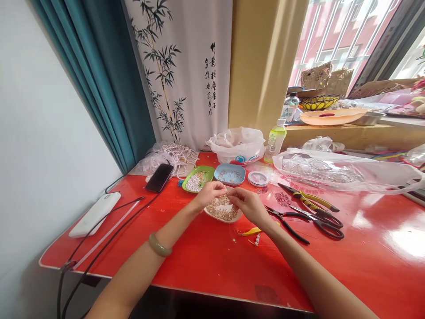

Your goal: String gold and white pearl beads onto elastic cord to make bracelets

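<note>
My left hand (210, 193) and my right hand (247, 204) meet over a small pale dish (223, 212) full of tiny pinkish beads on the red table (206, 257). Both hands have their fingertips pinched together, almost touching each other. What they pinch is too small to make out. A green bangle sits on my left wrist. Just behind the hands stand a green dish (198, 178) of beads and a blue dish (229, 174) of beads.
Pliers (310, 200), scissors (323, 221) and a yellow-handled tool (251, 231) lie right of my hands. A phone (159, 177), a white power bank (95, 213) and cables lie at left. Plastic bags (335, 170), a bottle (275, 141) and a round spool (258, 178) stand behind.
</note>
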Available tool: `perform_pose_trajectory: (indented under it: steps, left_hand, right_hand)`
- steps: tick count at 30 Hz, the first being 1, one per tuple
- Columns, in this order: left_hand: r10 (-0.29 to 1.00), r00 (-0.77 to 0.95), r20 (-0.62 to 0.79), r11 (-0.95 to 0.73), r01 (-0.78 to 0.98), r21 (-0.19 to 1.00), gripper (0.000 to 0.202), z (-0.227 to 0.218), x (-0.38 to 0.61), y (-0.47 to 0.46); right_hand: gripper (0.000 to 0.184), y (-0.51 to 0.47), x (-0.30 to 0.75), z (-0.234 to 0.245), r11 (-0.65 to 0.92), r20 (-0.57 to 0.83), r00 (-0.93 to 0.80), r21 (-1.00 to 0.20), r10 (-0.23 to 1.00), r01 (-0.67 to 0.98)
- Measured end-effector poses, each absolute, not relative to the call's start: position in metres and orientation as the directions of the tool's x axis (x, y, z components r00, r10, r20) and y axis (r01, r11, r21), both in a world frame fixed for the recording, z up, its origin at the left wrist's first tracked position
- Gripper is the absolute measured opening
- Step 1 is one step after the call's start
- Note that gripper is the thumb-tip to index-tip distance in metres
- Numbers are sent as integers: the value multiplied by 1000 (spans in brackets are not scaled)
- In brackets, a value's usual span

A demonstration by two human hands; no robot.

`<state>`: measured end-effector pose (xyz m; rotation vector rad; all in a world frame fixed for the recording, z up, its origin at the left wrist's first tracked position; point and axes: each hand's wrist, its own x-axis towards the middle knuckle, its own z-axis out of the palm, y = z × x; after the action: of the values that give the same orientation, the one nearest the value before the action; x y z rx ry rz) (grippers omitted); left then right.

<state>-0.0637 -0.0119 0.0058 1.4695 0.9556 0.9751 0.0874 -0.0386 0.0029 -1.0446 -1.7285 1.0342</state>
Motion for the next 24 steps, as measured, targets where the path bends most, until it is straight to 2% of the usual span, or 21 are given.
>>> perform_pose_trajectory:
  steps: [8,11,15,19,22,24]
  left_hand:
    - [928,372,-5,36,-76,996,15,9,-68,-14]
    - [948,309,71,-54,-66,996,16,15,-79,-8]
    - [964,146,224,-241,115,964,16,17,-90,2]
    - [939,265,220,-291,267,918,10,5,-84,3]
    - [892,376,252,-428,524,736,6,-7,-74,-3]
    - [881,381,279,-466,601,650,7,-12,-70,-6]
  right_hand:
    - [9,-39,92,9,331,243,-314,-906,918,265]
    - [9,-39,93,8,317,235,-302,-912,924,262]
    - [10,-34,96,6,290,229,-254,-928,940,235]
    - [15,-30,98,6,267,225,-221,-946,949,181]
    - [18,-30,98,7,253,220,-211,-956,953,148]
    - [19,-31,98,7,244,214,-207,-960,955,134]
